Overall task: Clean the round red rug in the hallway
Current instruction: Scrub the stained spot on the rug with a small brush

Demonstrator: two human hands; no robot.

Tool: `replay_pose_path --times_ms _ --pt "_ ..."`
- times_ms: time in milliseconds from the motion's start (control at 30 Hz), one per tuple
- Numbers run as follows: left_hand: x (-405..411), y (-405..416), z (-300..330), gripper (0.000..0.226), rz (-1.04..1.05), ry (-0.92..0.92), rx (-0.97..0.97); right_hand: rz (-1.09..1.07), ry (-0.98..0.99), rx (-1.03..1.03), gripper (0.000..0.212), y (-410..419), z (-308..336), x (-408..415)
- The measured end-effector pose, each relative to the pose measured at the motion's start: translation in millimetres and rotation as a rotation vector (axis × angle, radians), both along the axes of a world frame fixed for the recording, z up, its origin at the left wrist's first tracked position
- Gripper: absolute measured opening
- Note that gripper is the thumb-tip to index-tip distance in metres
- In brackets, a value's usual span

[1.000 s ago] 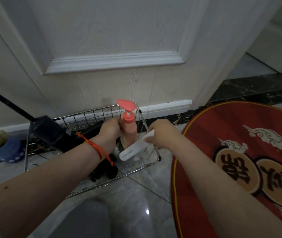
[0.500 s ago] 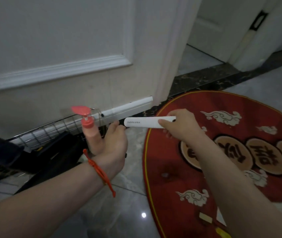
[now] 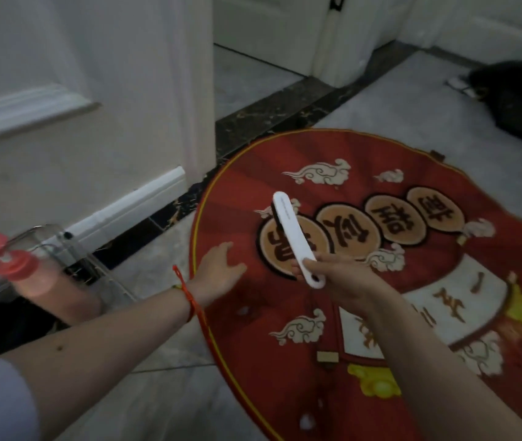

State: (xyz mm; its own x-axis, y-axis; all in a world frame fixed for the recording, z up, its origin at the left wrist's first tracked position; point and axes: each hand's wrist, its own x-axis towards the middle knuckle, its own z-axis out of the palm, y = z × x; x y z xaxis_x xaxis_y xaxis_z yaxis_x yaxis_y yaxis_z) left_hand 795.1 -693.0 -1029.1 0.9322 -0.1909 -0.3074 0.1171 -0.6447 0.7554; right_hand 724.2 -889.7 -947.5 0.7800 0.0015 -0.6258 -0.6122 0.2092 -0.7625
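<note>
Hallway rug awaits brushing: your right hand grips the brush, left hand fingers spread; lower bristles next.

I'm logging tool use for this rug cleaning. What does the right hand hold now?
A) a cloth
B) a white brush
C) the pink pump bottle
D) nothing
B: the right hand grips the white brush by its lower end, over the red rug.

Your right hand grips a slim white plastic brush over the round red rug; your left hand spreads flat on its edge.
</note>
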Motion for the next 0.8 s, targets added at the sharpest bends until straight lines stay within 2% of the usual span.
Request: replay_pose_path --times_ms 67,200,300,433,700,800 --pt "0.5 0.4 -13.7 0.084 -0.216 0.004 0.155 0.068 0.063 -0.038 0.013 -7.6 -10.6 -8.9" --pt "-9.9 1.0 -35.4 0.116 -0.364 0.052 0.237 0.101 0.183 -0.246 0.011 -4.3 -35.0 -22.9" --pt "-23.3 0.7 -46.8 0.116 -0.386 0.027 0.267 0.105 0.228 -0.451 0.017 7.4 -58.4 -35.0" --pt "-31.8 -0.6 -58.6 0.125 -0.382 -0.039 0.318 0.272 0.122 -0.894 0.051 22.2 -93.3 -55.4" --pt "-43.5 11.6 -68.6 0.137 -0.399 -0.099 0.320 0.270 0.236 -1.041 0.065 37.0 -119.1 -62.4" --pt "-47.5 16.5 -71.2 0.139 -0.400 -0.116 0.328 0.345 0.168 -1.159 0.058 39.5 -110.5 -53.2"
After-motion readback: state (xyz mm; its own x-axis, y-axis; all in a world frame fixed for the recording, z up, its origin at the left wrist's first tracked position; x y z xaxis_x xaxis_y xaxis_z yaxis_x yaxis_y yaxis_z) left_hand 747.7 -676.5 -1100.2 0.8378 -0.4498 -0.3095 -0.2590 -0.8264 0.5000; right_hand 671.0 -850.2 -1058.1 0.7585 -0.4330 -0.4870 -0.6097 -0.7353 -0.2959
